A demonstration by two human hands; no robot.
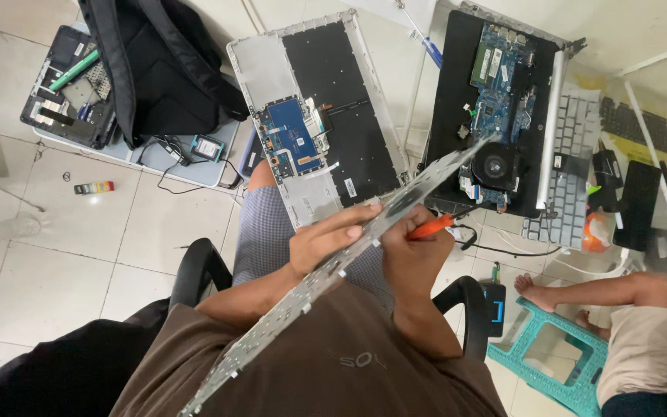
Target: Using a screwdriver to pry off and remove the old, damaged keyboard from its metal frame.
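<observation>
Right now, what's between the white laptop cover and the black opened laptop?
In the head view, the tip of the long metal keyboard plate and a blue-handled screwdriver lie between the white cover and black laptop.

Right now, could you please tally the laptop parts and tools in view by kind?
Keyboard plates in the hands, gripped by the left hand: 1
Orange-handled tools in the right hand: 1
Palmrest covers with touchpad board: 1
Open laptop bases with fan: 1
Loose white keyboards: 1
Total: 5

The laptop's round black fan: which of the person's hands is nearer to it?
Right. The right hand, holding the orange-handled tool, sits just below-left of the fan; the left hand is farther left.
</observation>
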